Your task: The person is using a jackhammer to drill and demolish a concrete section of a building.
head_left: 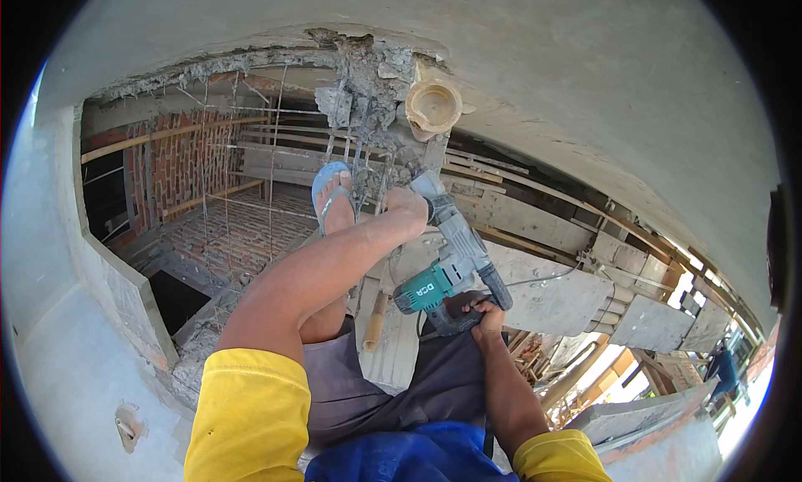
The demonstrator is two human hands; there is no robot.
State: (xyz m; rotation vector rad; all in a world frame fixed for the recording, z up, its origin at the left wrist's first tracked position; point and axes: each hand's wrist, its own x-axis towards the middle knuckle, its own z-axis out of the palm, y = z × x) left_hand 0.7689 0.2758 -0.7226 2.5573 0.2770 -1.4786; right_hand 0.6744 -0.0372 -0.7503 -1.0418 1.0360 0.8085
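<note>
A green and grey demolition hammer [458, 238] lies slantwise across the middle of the view, over my lap. My left hand [407, 210] is closed around its front end, just behind the nose. At the rear, the fingers of my right hand [488, 319] wrap the black handle. The hammer's nose points up at the broken concrete [372, 81] and bared rebar; its bit is hard to make out there. Right above the nose sits a tan pipe socket [433, 106]. My foot in a blue flip-flop [332, 180] rests left of my left hand.
Thin rebar rods [271, 148] cross an opening on the left, with a brick surface [234, 227] below. A dark square hole [175, 302] is at the lower left. Scaffold boards [547, 290] and poles run along the right. A cable [543, 278] trails right. A pale wall curves overhead.
</note>
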